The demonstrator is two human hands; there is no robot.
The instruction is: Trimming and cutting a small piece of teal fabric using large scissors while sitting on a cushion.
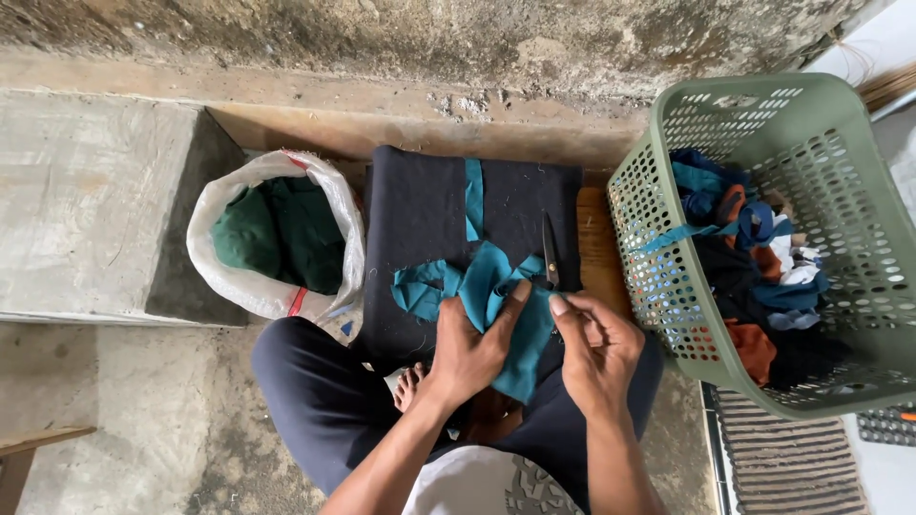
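You sit cross-legged on a rough concrete floor, looking straight down at your lap. Your left hand (469, 348) lies knuckles-up on a soft teal cloth (496, 315), thumb stretched toward one o'clock and fingers curled onto the fabric, pressing it down. Your right hand (596, 348) sits just beside it at three o'clock, its thumb and fingertips pinching the cloth's right edge. The teal cloth is rumpled and irregular, with folded flaps trailing toward nine o'clock; it rests at the near edge of a flat dark pad (420, 219) with a felt-like, matte surface, which lies straight ahead of you at twelve o'clock. A narrow teal strip (473, 198) lies lengthwise on the pad's far half. Slim dark scissors (551, 250) lie on the pad, points away from you, just beyond your right fingertips. Under the pad's right side a wooden board (596, 243) shows. At two o'clock stands a green plastic basket (658, 257) with perforated walls, holding tangled scraps (754, 257) in blue, teal, black, orange and white. At ten o'clock a white woven sack (215, 262) stands open, filled with dark green fabric (281, 234). A weathered, pitted wall (429, 38) runs across the top.
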